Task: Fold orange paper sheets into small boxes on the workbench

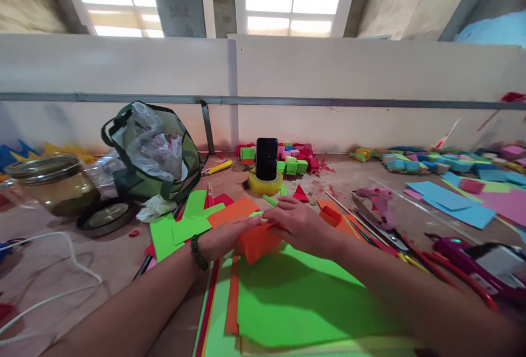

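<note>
My left hand (225, 236), with a dark beaded bracelet on the wrist, is closed on the left side of a piece of orange paper (258, 244). From the right, my right hand (298, 220) reaches over the same paper, its fingers bent and pressed onto the upper edge. By the right fingertips a small light-green piece (270, 200) sticks out; what it is cannot be made out. Beneath both hands lies a stack of coloured sheets with a large green sheet (312, 296) on top. The fingertips partly hide one another.
Behind the hands, a phone (267, 158) stands in a yellow tape roll (263, 182). Small paper boxes (293, 165) lie behind it. To the right are a pink glue gun (378, 203) and scissors (396, 242); to the left, a green bag (181, 154) and a glass jar (53, 187).
</note>
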A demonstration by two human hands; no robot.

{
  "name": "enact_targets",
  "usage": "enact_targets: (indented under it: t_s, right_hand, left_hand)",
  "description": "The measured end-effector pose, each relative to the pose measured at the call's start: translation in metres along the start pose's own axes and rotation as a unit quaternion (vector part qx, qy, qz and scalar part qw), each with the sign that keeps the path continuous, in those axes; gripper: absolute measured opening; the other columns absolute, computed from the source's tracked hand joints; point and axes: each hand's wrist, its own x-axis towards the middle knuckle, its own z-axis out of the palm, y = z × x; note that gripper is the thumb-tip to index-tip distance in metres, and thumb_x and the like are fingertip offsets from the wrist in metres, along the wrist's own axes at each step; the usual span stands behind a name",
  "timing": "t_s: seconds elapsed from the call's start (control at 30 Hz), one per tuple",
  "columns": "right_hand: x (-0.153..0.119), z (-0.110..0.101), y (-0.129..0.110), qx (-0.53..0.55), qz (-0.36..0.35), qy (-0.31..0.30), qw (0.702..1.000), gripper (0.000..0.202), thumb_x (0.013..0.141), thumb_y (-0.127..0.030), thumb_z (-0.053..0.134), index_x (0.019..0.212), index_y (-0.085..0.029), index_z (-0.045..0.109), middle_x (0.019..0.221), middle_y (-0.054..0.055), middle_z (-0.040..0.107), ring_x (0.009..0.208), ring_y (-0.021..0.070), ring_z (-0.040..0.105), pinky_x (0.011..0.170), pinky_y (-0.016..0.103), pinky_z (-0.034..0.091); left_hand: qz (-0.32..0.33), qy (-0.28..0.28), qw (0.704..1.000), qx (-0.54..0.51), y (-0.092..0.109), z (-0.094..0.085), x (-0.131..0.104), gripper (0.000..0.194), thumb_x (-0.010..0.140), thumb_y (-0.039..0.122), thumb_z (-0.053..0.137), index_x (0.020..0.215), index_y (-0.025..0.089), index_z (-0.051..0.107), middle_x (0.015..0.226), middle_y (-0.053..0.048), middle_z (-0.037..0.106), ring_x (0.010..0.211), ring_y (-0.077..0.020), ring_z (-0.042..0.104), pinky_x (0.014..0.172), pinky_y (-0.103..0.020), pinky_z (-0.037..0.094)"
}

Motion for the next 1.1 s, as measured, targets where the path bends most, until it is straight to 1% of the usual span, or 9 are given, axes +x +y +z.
enact_targets:
  t_s: [0.1, 0.2, 0.43, 0.6, 0.7, 0.77, 0.9, 0.97, 1.1]
  right_hand:
    - [0.000, -0.004, 0.002, -0.004, -0.021, 0.040, 0.999, 0.019, 0.095, -0.019, 0.045, 0.087, -0.018, 0.062, 0.086, 0.007, 0.070, 0.079, 0.0152, 0.062, 0.085, 0.035, 0.048]
    - [-0.005, -0.007, 0.002, -0.041, -0.046, 0.077, 0.995, 0.019, 0.094, -0.019, 0.046, 0.083, -0.019, 0.063, 0.110, 0.010, 0.068, 0.099, 0.0187, 0.059, 0.087, 0.036, 0.049]
    - [-0.028, -0.015, -0.010, -0.068, -0.067, 0.091, 0.991, 0.014, 0.089, -0.008, 0.050, 0.089, -0.018, 0.060, 0.100, 0.007, 0.072, 0.093, 0.0177, 0.062, 0.083, 0.033, 0.051]
    - [-0.047, -0.013, -0.006, -0.086, -0.038, 0.108, 0.990, 0.022, 0.088, -0.004, 0.046, 0.099, -0.017, 0.060, 0.086, 0.007, 0.072, 0.083, 0.0167, 0.064, 0.073, 0.029, 0.052]
    - [-0.058, -0.010, -0.002, -0.083, -0.021, 0.105, 0.991, 0.027, 0.088, -0.004, 0.045, 0.105, -0.018, 0.062, 0.087, 0.007, 0.071, 0.087, 0.0188, 0.062, 0.075, 0.031, 0.052]
    - [-0.065, -0.008, -0.003, -0.037, -0.009, 0.107, 0.994, 0.028, 0.088, -0.005, 0.043, 0.102, -0.019, 0.063, 0.087, 0.008, 0.070, 0.087, 0.0187, 0.062, 0.075, 0.032, 0.052]
    - [-0.080, -0.002, -0.015, 0.072, 0.063, 0.093, 0.991, 0.026, 0.088, -0.004, 0.042, 0.090, -0.020, 0.063, 0.086, 0.008, 0.068, 0.081, 0.0154, 0.064, 0.068, 0.026, 0.052]
    - [-0.089, 0.002, -0.021, 0.101, 0.098, 0.068, 0.988, 0.027, 0.087, -0.002, 0.041, 0.083, -0.020, 0.061, 0.089, 0.008, 0.068, 0.083, 0.0147, 0.065, 0.069, 0.024, 0.052]
    - [-0.105, 0.006, -0.027, 0.132, 0.166, 0.032, 0.977, 0.023, 0.084, -0.002, 0.044, 0.077, -0.020, 0.056, 0.097, 0.008, 0.069, 0.091, 0.0158, 0.067, 0.075, 0.025, 0.053]
  left_hand:
    - [-0.046, -0.016, 0.984, -0.172, 0.000, 0.002, 0.000, 0.037, 0.084, 0.048, 0.057, 0.103, 0.018, 0.068, 0.110, -0.006, 0.068, 0.099, -0.0206, 0.061, 0.087, -0.034, 0.048]
    - [-0.089, 0.021, 0.964, -0.250, 0.000, 0.003, 0.002, 0.028, 0.078, 0.038, 0.065, 0.094, 0.015, 0.068, 0.097, -0.006, 0.070, 0.089, -0.0181, 0.063, 0.083, -0.031, 0.049]
    - [-0.079, 0.162, 0.944, -0.275, 0.006, -0.005, 0.006, 0.014, 0.068, 0.023, 0.068, 0.074, 0.013, 0.060, 0.070, -0.002, 0.064, 0.063, -0.0116, 0.059, 0.061, -0.022, 0.048]
    - [-0.072, 0.110, 0.961, -0.243, 0.006, -0.010, 0.005, 0.027, 0.059, 0.019, 0.073, 0.083, 0.009, 0.066, 0.074, -0.004, 0.066, 0.064, -0.0120, 0.060, 0.061, -0.022, 0.047]
    - [-0.080, 0.068, 0.979, -0.175, 0.004, -0.010, 0.003, 0.046, 0.060, 0.020, 0.072, 0.104, 0.009, 0.065, 0.080, -0.004, 0.067, 0.070, -0.0130, 0.062, 0.064, -0.022, 0.047]
    - [-0.061, 0.086, 0.990, -0.090, 0.006, -0.011, 0.001, 0.060, 0.066, 0.023, 0.067, 0.124, 0.014, 0.056, 0.092, -0.005, 0.068, 0.081, -0.0155, 0.063, 0.069, -0.025, 0.048]
    - [0.145, 0.145, 0.963, 0.174, 0.015, -0.013, -0.004, 0.061, 0.072, 0.011, 0.047, 0.131, 0.025, 0.054, 0.129, -0.006, 0.059, 0.115, -0.0213, 0.052, 0.099, -0.039, 0.040]
    - [0.213, 0.071, 0.932, 0.283, 0.020, -0.010, -0.007, 0.066, 0.065, 0.002, 0.042, 0.123, 0.025, 0.061, 0.129, -0.004, 0.060, 0.119, -0.0218, 0.050, 0.104, -0.040, 0.035]
    - [0.180, -0.110, 0.875, 0.436, 0.024, 0.001, -0.013, 0.065, 0.058, 0.000, 0.048, 0.115, 0.025, 0.067, 0.129, -0.005, 0.060, 0.114, -0.0258, 0.052, 0.100, -0.043, 0.038]
